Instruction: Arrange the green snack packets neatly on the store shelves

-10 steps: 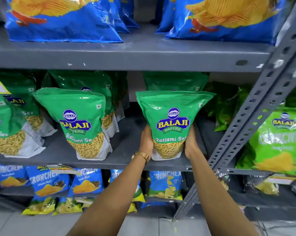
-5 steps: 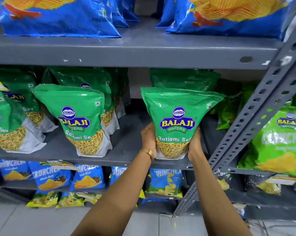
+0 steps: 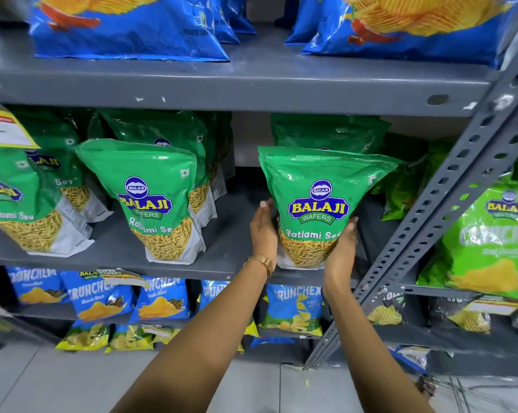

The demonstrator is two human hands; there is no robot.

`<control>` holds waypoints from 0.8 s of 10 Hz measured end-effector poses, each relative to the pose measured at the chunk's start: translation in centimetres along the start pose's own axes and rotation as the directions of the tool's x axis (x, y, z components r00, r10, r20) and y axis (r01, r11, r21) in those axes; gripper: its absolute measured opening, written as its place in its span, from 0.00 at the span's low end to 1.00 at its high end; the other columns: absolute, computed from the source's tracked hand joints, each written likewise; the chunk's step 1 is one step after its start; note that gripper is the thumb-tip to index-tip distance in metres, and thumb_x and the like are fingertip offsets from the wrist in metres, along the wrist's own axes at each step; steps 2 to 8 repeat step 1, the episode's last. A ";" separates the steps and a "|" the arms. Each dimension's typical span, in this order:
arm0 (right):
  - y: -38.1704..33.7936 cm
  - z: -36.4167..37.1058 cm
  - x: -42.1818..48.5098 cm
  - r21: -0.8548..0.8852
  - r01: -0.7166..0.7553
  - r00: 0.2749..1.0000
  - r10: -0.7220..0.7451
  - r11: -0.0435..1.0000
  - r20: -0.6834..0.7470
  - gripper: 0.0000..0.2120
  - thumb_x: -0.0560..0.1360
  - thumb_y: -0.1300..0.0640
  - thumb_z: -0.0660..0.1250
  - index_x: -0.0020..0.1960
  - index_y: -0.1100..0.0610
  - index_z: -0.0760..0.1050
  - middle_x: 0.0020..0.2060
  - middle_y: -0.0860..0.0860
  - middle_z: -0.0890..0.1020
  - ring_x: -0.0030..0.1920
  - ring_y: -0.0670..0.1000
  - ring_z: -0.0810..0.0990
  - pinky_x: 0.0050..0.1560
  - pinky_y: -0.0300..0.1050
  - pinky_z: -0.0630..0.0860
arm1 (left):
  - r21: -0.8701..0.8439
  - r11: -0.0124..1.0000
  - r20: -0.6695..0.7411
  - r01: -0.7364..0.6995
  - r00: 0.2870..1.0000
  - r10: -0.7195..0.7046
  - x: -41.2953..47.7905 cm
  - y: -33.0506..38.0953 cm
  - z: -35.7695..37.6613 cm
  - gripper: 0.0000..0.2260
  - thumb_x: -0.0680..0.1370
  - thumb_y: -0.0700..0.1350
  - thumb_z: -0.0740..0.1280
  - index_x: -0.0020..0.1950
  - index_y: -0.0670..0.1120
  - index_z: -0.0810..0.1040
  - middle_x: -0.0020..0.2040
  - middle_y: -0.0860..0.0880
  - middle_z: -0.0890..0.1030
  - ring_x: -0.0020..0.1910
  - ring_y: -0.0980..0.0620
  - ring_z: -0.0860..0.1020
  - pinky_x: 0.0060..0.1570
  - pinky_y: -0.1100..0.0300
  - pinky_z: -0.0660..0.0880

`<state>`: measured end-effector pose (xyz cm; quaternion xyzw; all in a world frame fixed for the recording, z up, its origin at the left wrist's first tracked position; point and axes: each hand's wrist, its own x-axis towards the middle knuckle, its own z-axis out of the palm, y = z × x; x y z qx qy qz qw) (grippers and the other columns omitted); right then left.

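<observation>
A green Balaji Ratlami Sev packet stands upright at the right end of the grey middle shelf. My left hand presses its lower left side and my right hand cups its lower right side. Another green packet stands right behind it. To the left, a matching front packet stands alone on the shelf with more green packets behind. At the far left, further green packets lean together.
Blue chip bags lie on the shelf above. Blue Crunchex packs fill the shelf below. A slotted grey upright slants just right of my hands, with light-green Crunchex bags beyond it. A yellow price tag hangs at the left.
The held packet has shifted a little to the right along the shelf, and both hands have slid with it, staying on its lower sides.
</observation>
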<state>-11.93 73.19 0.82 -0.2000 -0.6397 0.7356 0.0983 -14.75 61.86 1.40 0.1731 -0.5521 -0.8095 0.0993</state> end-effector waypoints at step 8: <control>0.1 -0.5 -5.2 -0.036 0.223 0.974 -0.224 0.974 -0.026 0.29 0.80 0.40 0.49 0.78 0.50 0.54 0.77 0.49 0.62 0.75 0.47 0.62 0.75 0.54 0.62 | 0.142 0.980 -0.063 -0.137 0.987 0.147 -2.0 0.3 -1.6 0.19 0.83 0.51 0.54 0.71 0.43 0.71 0.71 0.48 0.73 0.69 0.54 0.71 0.68 0.61 0.65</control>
